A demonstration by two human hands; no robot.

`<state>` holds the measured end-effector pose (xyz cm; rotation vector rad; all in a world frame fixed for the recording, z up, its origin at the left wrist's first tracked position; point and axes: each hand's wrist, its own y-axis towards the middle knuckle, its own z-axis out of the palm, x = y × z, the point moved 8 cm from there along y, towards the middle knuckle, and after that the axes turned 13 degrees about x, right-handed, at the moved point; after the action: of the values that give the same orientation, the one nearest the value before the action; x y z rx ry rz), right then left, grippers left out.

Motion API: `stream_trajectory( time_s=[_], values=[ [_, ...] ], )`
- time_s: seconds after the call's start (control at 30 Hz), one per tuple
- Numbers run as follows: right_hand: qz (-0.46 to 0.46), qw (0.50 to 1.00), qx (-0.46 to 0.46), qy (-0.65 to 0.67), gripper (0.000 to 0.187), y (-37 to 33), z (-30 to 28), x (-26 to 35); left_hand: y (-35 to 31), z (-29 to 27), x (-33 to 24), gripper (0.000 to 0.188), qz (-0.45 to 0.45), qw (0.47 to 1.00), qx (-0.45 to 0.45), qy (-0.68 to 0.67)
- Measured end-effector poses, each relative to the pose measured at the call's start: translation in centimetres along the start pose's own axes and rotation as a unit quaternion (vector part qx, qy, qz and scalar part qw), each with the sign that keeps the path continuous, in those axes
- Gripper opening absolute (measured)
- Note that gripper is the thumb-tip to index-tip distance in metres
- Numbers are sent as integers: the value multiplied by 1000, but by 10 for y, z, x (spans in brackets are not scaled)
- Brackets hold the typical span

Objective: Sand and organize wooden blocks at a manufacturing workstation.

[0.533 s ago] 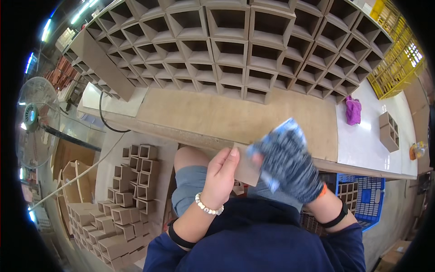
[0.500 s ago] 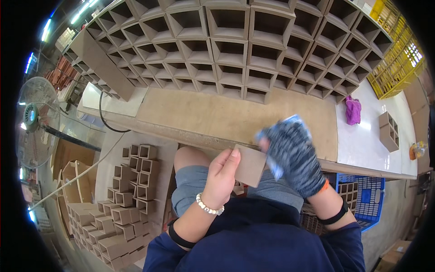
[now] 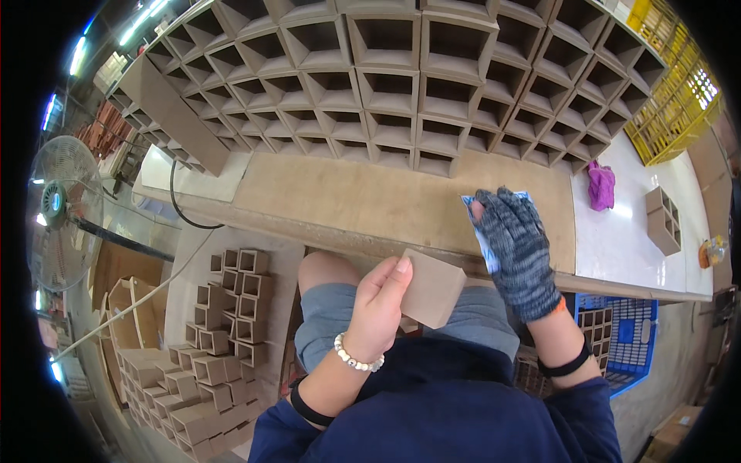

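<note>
My bare left hand [image 3: 384, 289], with a beaded bracelet at the wrist, grips a small brown square-faced box [image 3: 434, 288] by its left side, thumb pressed on top. The box is over my lap, tilted, with its open side out of sight. To its right, my right hand [image 3: 512, 251], in a grey knitted glove, holds a blue-and-white patterned sheet [image 3: 484, 244] beneath its fingers. The sheet is apart from the box, above the front edge of the worktable [image 3: 347, 202]. Much of the sheet is hidden by the glove.
Stacked open brown boxes [image 3: 386, 91] form a wall along the table's back. A purple cloth [image 3: 600, 186] and another divided box [image 3: 663, 221] lie at the right. More boxes [image 3: 204, 366] are piled at lower left, near a fan [image 3: 54, 198]. A blue crate [image 3: 629, 339] is under the table.
My right hand with the sheet has drawn away from the box, up and to the right, and its motion blur is gone. The box has turned slightly in my left hand.
</note>
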<state>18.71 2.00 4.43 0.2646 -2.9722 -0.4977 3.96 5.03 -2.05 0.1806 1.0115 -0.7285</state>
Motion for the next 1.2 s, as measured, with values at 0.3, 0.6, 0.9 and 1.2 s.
stream_trajectory(
  time_s=[0.3, 0.6, 0.9, 1.2],
  values=[
    [-51, 995, 73, 52, 37, 3, -3, 39, 1, -13, 10, 26, 3, 998, 47, -35],
    [65, 978, -37, 195, 70, -19, -10, -13, -1, 0, 2, 33, 44, 978, 176, -107],
    [48, 970, -63, 228, 71, -19, -24, -4, 0, 13, 3, 34, -3, 956, 225, -188],
    [-74, 981, -45, 172, 55, -5, -30, 37, 10, -1, 10, 45, -14, 957, 91, -275]
  ],
)
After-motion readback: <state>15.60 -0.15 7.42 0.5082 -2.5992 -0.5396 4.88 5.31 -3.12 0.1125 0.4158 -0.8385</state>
